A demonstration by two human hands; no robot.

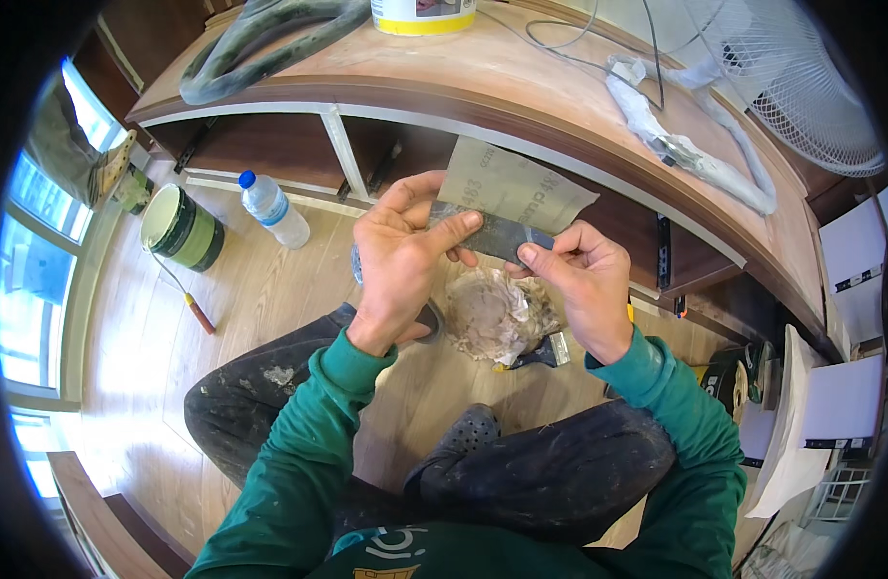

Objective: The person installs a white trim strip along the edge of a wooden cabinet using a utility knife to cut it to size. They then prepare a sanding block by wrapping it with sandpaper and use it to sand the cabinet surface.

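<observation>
A sheet of sandpaper (516, 179) is held up in front of the cabinet, its beige printed back facing me. Along its near edge a dark grey strip of the grit side (497, 237) is turned toward me. My left hand (401, 241) grips the left end of that strip, thumb pressed on top. At the right end, my right hand (591, 285) pinches the strip between thumb and fingers. Below the hands, a crumpled, brown-stained wrapping (497, 317) lies on the floor, with a dark flat tool (548, 351) beside it.
The long wooden cabinet (367, 92) with open compartments spans ahead, bearing a hose (212, 72), a bucket (420, 19) and cables. A white fan (801, 87) stands far right. At left are a water bottle (275, 210), a green-black tub (183, 230) and an orange-handled tool (201, 314).
</observation>
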